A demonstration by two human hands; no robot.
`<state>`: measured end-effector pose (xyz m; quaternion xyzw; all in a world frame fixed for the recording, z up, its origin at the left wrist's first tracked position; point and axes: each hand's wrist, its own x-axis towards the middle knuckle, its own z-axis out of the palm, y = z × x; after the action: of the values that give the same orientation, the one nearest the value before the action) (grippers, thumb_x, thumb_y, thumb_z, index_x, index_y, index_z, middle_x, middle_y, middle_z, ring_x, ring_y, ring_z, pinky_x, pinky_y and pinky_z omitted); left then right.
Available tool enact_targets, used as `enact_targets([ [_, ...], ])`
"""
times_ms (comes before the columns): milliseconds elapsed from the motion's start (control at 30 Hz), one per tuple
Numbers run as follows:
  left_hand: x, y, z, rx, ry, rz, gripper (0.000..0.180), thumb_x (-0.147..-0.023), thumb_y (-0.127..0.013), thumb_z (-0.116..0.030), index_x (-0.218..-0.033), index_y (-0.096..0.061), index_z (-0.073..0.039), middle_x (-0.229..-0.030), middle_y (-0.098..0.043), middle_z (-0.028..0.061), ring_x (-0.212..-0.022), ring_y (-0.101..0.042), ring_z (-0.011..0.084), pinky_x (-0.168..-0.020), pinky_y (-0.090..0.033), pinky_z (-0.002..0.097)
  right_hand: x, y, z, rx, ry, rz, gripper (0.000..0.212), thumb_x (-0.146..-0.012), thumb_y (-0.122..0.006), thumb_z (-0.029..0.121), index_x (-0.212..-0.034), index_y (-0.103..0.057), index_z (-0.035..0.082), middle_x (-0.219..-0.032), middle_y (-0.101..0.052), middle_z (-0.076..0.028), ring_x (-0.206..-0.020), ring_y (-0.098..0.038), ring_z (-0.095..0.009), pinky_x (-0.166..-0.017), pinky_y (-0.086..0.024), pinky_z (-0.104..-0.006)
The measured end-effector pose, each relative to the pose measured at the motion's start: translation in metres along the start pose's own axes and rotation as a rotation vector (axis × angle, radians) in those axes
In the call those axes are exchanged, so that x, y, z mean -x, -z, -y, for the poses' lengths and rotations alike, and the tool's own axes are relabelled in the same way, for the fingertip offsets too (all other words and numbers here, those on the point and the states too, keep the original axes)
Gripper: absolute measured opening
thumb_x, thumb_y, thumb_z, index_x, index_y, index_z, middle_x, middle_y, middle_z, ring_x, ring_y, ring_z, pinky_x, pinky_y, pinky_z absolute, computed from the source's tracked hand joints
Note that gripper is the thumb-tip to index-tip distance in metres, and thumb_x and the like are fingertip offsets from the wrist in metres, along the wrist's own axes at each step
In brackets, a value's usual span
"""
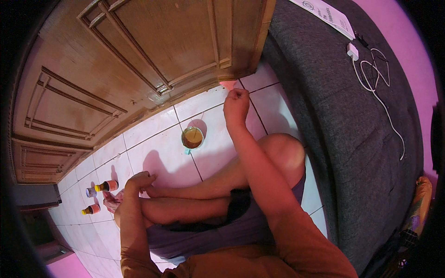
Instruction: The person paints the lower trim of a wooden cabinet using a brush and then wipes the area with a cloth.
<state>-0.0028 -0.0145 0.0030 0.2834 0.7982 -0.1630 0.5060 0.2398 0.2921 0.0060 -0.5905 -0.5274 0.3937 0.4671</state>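
My right hand (237, 107) reaches forward to the foot of a brown wooden cabinet (185, 51). Its fingers are pinched on a small pink, fan-shaped piece (227, 85), which meets the cabinet's lower edge; its kind is too small to tell. A clear cup (192, 138) of brown liquid, with a pale green handle, stands on the floor between my hands. My left hand (140, 180) rests near my crossed feet, loosely bent with fingers apart and nothing visible in it.
Two dark bottles with yellow caps, one (107, 186) nearer and one (91, 209) lower, stand on the white tiles (157, 134) at left, by a small jar (91, 192). A grey cushioned seat (320, 116) on the right holds a white cable (371, 88) and a booklet (324, 16).
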Motion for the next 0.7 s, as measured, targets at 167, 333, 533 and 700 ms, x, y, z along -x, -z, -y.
enact_targets([
  [167,0.002,0.001,-0.004,0.005,-0.025,-0.007,0.066,-0.091,-0.049,-0.054,-0.101,-0.056,0.011,-0.085,-0.065,0.0218,-0.068,-0.067,0.0317,-0.054,-0.057,0.0419,-0.021,0.001,-0.004,-0.099,-0.004,-0.149,0.019,-0.089,-0.050,0.014,-0.098,-0.051,-0.002,-0.094,-0.061,-0.025,-0.090,-0.061,-0.041,-0.080,-0.047,-0.0456],
  [333,-0.001,0.001,-0.001,-0.001,0.013,0.037,0.067,-0.091,-0.047,-0.055,-0.108,-0.055,0.010,-0.092,-0.065,0.0207,-0.070,-0.067,0.0332,-0.053,-0.057,0.0407,-0.019,-0.016,-0.028,-0.143,-0.086,0.045,0.017,-0.090,-0.049,0.015,-0.097,-0.049,-0.001,-0.081,-0.058,-0.015,-0.066,-0.057,-0.024,-0.055,-0.046,-0.0347],
  [533,0.007,0.001,-0.007,-0.001,-0.034,-0.043,0.065,-0.092,-0.046,-0.052,-0.096,-0.059,0.011,-0.082,-0.065,0.0216,-0.065,-0.067,0.0321,-0.053,-0.058,0.0413,-0.047,-0.019,-0.043,-0.318,-0.230,-0.090,0.018,-0.089,-0.049,0.013,-0.096,-0.050,-0.004,-0.090,-0.061,-0.026,-0.089,-0.060,-0.039,-0.080,-0.047,-0.0426],
  [700,0.003,0.002,-0.007,-0.006,0.001,0.009,0.067,-0.091,-0.047,-0.054,-0.107,-0.055,0.011,-0.092,-0.064,0.0231,-0.068,-0.067,0.0344,-0.052,-0.057,0.0411,-0.031,-0.032,-0.049,-0.280,-0.122,0.042,0.015,-0.088,-0.050,0.013,-0.090,-0.054,-0.001,-0.091,-0.061,-0.024,-0.088,-0.061,-0.039,-0.079,-0.048,-0.0415],
])
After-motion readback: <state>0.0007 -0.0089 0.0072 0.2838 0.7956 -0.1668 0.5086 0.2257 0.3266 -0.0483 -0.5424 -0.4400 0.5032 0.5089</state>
